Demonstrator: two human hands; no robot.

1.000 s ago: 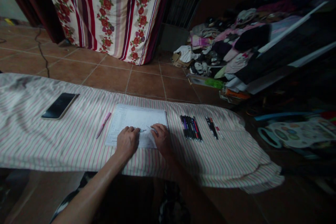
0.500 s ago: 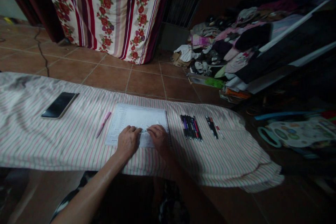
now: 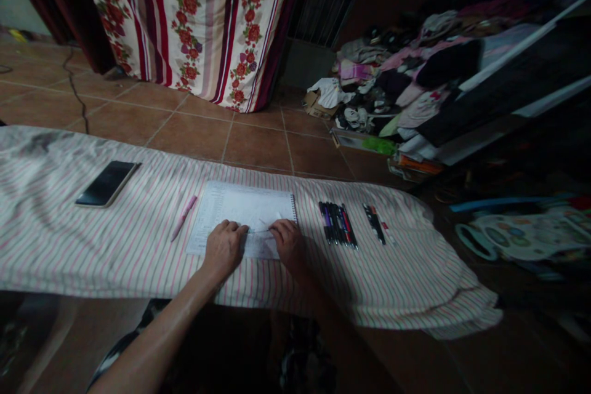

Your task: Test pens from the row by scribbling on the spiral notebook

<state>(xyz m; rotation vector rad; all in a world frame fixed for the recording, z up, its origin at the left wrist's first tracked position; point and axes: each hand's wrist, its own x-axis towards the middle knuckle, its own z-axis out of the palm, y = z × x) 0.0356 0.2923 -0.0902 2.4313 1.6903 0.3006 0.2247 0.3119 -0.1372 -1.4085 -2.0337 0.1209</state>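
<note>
My left hand [image 3: 225, 244] rests over the lower left of a spiral notebook [image 3: 247, 200], fingers closed in a pinch. Facing it over the notebook's right side, my right hand [image 3: 287, 241] is pinched shut too. Between the two sets of fingertips runs a thin pale stick [image 3: 259, 231], perhaps part of a pen; both hands grip it, and its ends are hidden. A small whitish piece lies on the page just beyond my right fingers, too blurred to name. Left of the notebook is a pink pen [image 3: 183, 218].
Several pens [image 3: 338, 225] lie in a row right of the notebook, with a smaller group of pens [image 3: 373, 223] farther right. A phone [image 3: 107, 183] lies at the left on the striped cloth [image 3: 152, 228]. Beyond are a floral curtain [image 3: 184, 18] and piled clothes [image 3: 397, 74].
My right hand has moved slightly to the right, away from my left. More of the thin pale stick shows between them. My left hand has barely moved.
</note>
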